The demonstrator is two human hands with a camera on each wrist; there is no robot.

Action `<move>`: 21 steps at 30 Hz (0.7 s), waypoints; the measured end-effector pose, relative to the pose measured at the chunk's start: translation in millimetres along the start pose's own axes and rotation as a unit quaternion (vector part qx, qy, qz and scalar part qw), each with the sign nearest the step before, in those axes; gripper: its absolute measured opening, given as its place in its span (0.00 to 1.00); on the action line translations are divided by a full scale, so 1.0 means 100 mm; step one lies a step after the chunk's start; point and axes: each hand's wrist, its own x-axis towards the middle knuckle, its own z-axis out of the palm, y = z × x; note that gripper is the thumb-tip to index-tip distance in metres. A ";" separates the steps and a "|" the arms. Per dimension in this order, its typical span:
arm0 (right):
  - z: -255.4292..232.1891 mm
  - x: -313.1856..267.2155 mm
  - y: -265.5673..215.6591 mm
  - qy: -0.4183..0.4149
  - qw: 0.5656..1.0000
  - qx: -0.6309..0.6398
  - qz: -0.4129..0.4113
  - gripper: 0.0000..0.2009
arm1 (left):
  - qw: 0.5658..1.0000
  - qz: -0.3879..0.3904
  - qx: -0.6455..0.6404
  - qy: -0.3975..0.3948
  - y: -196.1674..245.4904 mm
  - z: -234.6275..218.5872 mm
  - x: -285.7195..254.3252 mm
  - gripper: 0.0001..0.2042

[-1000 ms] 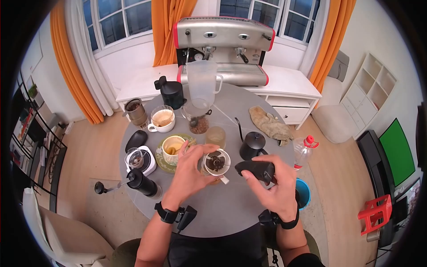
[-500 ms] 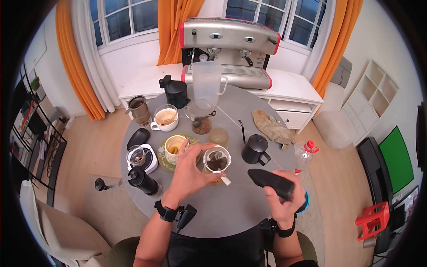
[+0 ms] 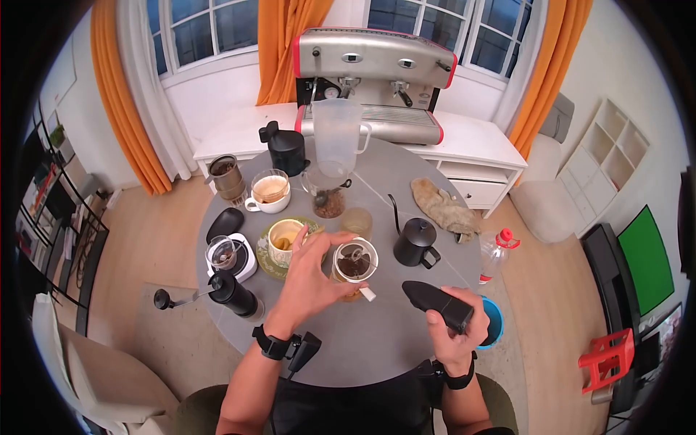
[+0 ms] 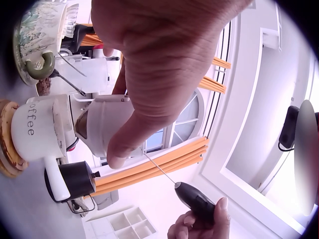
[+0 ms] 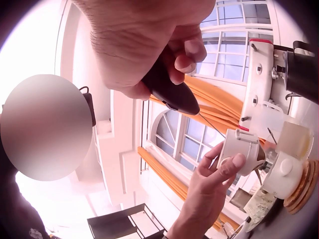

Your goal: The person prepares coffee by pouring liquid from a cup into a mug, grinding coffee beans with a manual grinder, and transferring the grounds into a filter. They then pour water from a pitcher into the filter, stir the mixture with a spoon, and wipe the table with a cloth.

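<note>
L hand [image 3: 308, 279] pinching dripper [image 4: 102, 122] over wht pot [image 4: 32, 124], R hand [image 3: 458, 337] gripping blk whisk [image 3: 438, 303] R of pot, kettle [image 3: 415, 243] sitting near pot

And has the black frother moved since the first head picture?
Yes: in the head view, the black frother has shifted rightward and down the picture relative to the black kettle.

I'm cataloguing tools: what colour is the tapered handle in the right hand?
The tapered handle is black, clearest in the head view.

Black whisk [image 3: 438, 306] tilted; wire [image 4: 160, 168] in white dripper [image 4: 102, 122], dark contents [image 3: 354, 268] inside.
</note>
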 end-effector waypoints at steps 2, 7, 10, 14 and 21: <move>0.05 0.01 0.00 0.019 1.000 0.007 0.001 0.24 | 1.000 0.000 -0.001 -0.001 0.02 0.01 0.01 0.33; 0.21 0.04 -0.07 -0.020 0.995 -0.013 0.097 0.22 | 1.000 0.021 0.000 -0.010 0.00 0.08 0.00 0.34; 0.21 0.12 -0.16 -0.055 0.995 -0.014 0.076 0.21 | 1.000 0.018 -0.001 -0.010 -0.01 0.07 -0.01 0.34; 0.18 0.15 -0.19 -0.023 0.998 -0.022 0.063 0.21 | 1.000 0.023 -0.001 -0.009 -0.02 0.05 -0.02 0.35; 0.22 0.21 -0.23 -0.021 0.999 -0.023 0.044 0.21 | 1.000 0.016 -0.007 -0.010 0.02 0.04 0.00 0.33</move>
